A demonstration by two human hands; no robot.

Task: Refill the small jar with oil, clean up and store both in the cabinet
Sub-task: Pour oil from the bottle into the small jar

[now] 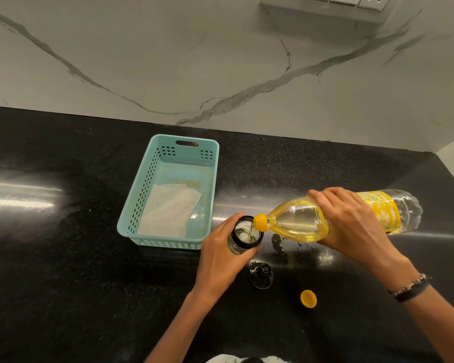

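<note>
A small glass jar (243,234) with a black rim stands upright on the black counter, and my left hand (222,255) is wrapped around its side. My right hand (351,226) grips a large clear oil bottle (299,224) tipped on its side, its yellow neck over the jar's mouth. A thin stream of oil runs into the jar. The jar's black lid (260,275) lies on the counter just in front of the jar. The bottle's yellow cap (308,298) lies further right and nearer to me.
A teal plastic basket (210,158) sits left of the jar, with a white paper towel (168,212) lying inside. The marble wall (220,61) rises behind the black counter (63,258). Small wet spots (281,244) show under the bottle.
</note>
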